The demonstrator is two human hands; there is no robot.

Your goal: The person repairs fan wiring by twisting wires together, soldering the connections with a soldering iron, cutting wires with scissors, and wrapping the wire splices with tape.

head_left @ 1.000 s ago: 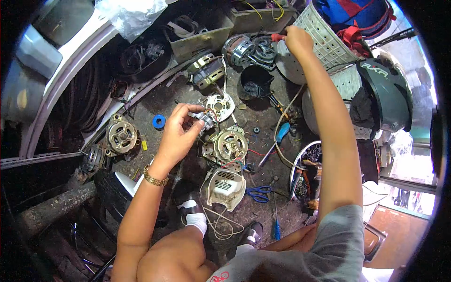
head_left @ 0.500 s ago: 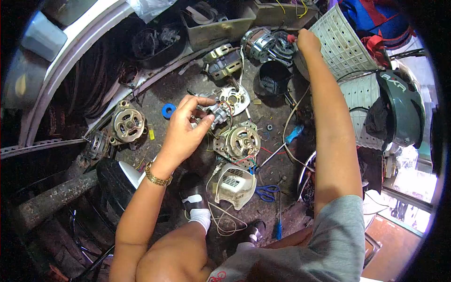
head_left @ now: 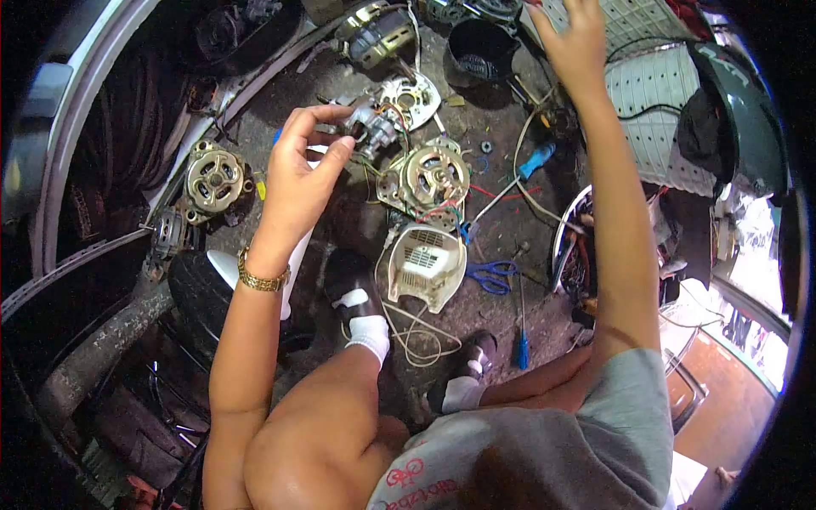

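My left hand pinches a metal part between thumb and fingers, held up over the floor. My right hand reaches to the top edge of my view, by the white basket; a speck of red shows at its fingertips, but I cannot tell whether it grips anything. Near the part I see the plate and a motor, with thin wires around whose ends I can't trace. If the pinch slackens, the part could drop onto the motor; pulled away with a wire caught, it might tear one loose. Further out lie the casing, scissors and a blue screwdriver. The looped cord could snag a shoe.
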